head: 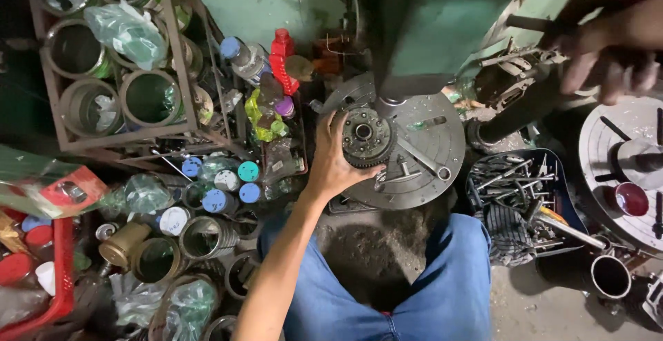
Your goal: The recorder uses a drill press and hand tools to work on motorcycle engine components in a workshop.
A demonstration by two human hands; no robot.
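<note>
Head camera, looking straight down over a cluttered workshop floor and the person's own knees in blue trousers (414,286). Their left hand (336,165) reaches forward, fingers curled around the left edge of a round toothed metal part (366,137), gripping it. That part sits on a round grey machine table (442,147) at the foot of a green machine column (428,37), roughly centre of view. A metal wrench (423,161) lies on the same table, just right of the toothed part.

Their right hand (608,58) is raised at the upper right, blurred, fingers bent around a dark lever handle (535,24) on the machine; how firmly it is closed cannot be told.

Left of the gripping hand stand plastic bottles with blue and teal caps (228,182), a red bottle (282,54), and open tin cans (204,236). A metal rack of cans (110,58) fills the upper left, and a red crate (59,272) sits at the lower left edge.

Right of the knees, a dark tray of loose metal tools (514,189) rests on the floor. Further right is a second round metal plate (621,168) with a small red bowl (630,199) on it.
</note>
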